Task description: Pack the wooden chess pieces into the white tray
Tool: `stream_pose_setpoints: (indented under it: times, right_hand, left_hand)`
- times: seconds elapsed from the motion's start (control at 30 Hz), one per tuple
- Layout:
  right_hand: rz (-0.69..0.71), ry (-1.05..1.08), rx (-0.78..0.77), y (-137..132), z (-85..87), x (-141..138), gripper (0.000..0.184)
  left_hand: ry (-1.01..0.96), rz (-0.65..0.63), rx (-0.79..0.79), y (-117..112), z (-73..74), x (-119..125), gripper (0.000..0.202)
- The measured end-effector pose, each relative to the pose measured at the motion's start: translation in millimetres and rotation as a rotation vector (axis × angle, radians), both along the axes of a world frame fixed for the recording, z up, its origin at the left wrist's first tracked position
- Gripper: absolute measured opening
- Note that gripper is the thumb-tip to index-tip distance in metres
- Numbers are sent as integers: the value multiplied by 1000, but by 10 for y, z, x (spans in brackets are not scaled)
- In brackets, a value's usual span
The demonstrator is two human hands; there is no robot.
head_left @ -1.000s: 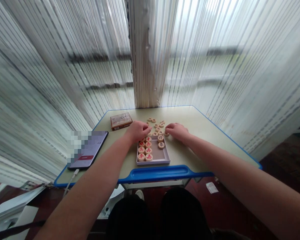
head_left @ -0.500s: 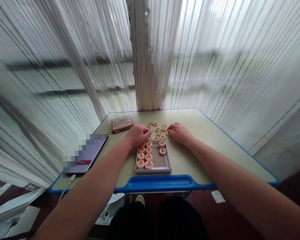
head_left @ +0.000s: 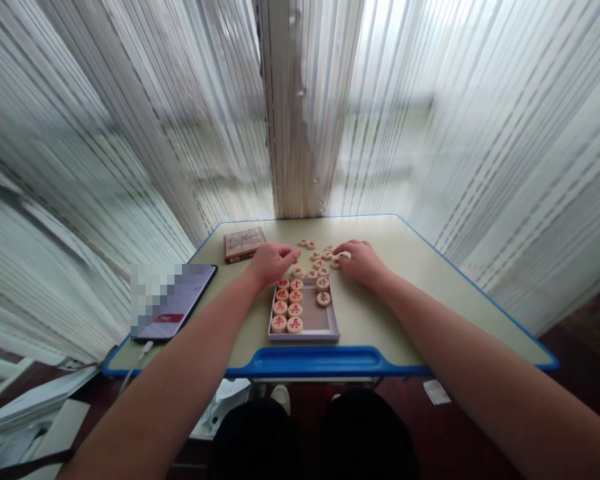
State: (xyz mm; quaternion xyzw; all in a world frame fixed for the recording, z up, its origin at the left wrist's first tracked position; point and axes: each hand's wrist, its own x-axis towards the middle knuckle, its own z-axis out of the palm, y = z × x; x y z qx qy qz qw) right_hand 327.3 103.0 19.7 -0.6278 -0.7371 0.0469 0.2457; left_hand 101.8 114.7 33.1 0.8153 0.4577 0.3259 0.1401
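My left hand is over the table beyond the tray's left corner, fingers drawn together. Its fingertips cover the spot of a loose piece, and what they hold, if anything, is hidden. My right hand has its fingers apart, beside a round wooden Chinese chess piece. Between the hands lie several loose pieces with dark characters. Nearer me is a shallow white tray. Two columns of red-character pieces fill its left side, and two dark-character pieces sit at its upper right.
A printed box lies at the back left of the table. Near the left edge is a tablet, partly blurred out, with a white cable. A blue pen groove runs along the front edge of the table.
My left hand has moved slightly away from the tray and left, uncovering pieces at the tray's top and one behind it. The right hand's fingers have lifted and spread beside the piece.
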Motion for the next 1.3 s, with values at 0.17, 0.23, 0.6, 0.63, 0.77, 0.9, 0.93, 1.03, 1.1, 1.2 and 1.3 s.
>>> stream_pose_setpoints:
  times: [0.17,0.23,0.6,0.63,0.77,0.9,0.93,1.03,1.1,1.2,1.3]
  right_hand:
    - [-20,1,86,-4,3,-8,32]
    - [15,-3,42,16,-20,0,36]
    - [373,59,20,1,-99,-87,33]
    - [392,51,16,-1,-105,-92,31]
    - [300,85,136,33,-119,-67,34]
    - [218,72,176,92,-140,-22,45]
    - [204,64,188,103,-150,-17,48]
    - [260,19,192,119,-176,-17,47]
    - [311,-15,167,114,-174,-22,38]
    - [278,-35,154,80,-131,-28,28]
    - [268,-34,129,27,-72,-40,20]
  left_hand:
    - [-326,-92,-95,31,-12,24,47]
    - [-304,-83,-101,67,-46,15,53]
    - [-88,-29,-263,143,-186,9,76]
    - [-87,-37,-259,143,-191,18,74]
    - [-105,-19,-196,152,-193,33,64]
    - [-88,5,-201,158,-176,12,57]
    - [-76,14,-180,160,-173,5,55]
    - [16,17,-83,173,-163,-16,46]
    - [68,6,-7,182,-156,-29,41]
    - [57,8,98,184,-135,-49,37]
    - [22,13,148,174,-107,-66,37]
